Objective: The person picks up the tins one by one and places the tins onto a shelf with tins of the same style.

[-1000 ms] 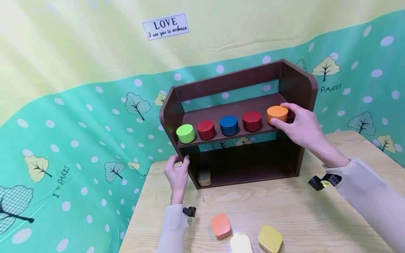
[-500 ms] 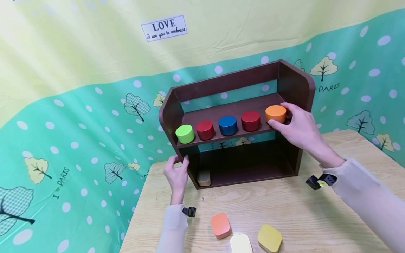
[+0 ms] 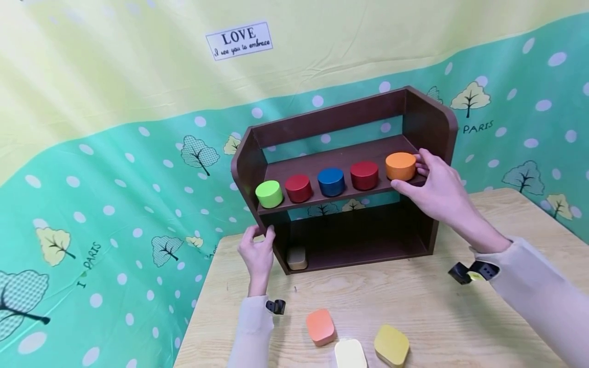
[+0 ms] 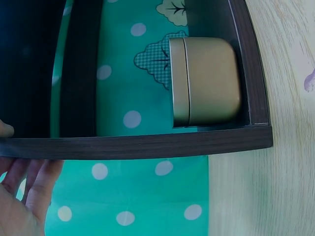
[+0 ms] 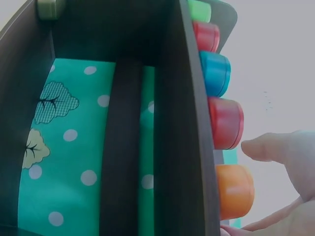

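Note:
A row of round tins stands along the front edge of the upper board of a dark brown shelf (image 3: 414, 117): light green (image 3: 269, 194), red (image 3: 298, 188), blue (image 3: 331, 182), another red (image 3: 364, 176) and orange (image 3: 400, 166). My right hand (image 3: 439, 191) is spread beside the orange tin at the right end; in the right wrist view the thumb stands off its lid. My left hand (image 3: 257, 255) grips the shelf's left side panel (image 4: 147, 146), thumb inside and fingers outside. Low in the left corner sits a gold rounded-square tin (image 4: 211, 81).
Three rounded-square tins lie on the wooden table (image 3: 257, 327) in front of the shelf: coral (image 3: 321, 327), cream (image 3: 350, 353) and yellow (image 3: 391, 345). A green and yellow patterned curtain (image 3: 115, 168) hangs behind the shelf and along the left.
My right hand has loosened from the orange tin, its fingers now spread away from it. Before that the tin shifted slightly left with the view. My left hand keeps its place on the shelf.

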{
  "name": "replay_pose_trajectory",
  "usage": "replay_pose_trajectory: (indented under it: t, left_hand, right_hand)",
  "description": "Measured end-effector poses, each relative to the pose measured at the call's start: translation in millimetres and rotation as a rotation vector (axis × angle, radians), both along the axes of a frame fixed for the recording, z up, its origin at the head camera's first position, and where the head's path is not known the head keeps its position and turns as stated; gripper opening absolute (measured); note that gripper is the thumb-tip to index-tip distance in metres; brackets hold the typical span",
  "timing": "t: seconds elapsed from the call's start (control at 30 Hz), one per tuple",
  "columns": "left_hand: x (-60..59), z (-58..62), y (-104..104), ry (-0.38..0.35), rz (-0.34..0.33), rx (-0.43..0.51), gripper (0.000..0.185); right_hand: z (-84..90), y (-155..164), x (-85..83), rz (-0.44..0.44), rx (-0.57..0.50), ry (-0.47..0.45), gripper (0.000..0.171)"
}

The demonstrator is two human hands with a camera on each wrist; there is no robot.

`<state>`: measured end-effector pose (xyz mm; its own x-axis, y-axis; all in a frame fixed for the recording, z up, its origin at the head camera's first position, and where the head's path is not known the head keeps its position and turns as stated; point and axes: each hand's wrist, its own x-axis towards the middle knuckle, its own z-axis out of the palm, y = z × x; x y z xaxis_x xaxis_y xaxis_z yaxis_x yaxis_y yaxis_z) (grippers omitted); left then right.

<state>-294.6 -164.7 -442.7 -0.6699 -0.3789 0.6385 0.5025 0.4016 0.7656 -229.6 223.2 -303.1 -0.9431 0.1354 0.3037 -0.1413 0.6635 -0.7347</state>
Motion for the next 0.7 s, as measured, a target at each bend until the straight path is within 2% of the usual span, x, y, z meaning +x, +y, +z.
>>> replay_pose_trajectory:
  t: [0.13,0.37,0.7]
  left_hand:
    - [0.3,0.4,-1,0.004,0.011,0.004,0.005]
    - [1.9,1.5,1,-0.012,0.040,0.007,0.008]
    - [-0.6,0.2,2,-0.007,0.024,-0.002,0.005]
  right_hand:
    - [1.5,-1,6.7,0.008,-0.042,-0.034,0.108]
    - [-1.5,3,22.7,0.023,-0.090,-0.037,0.107]
    - [-9.3,10,39.1,0.033,-0.110,-0.046,0.104]
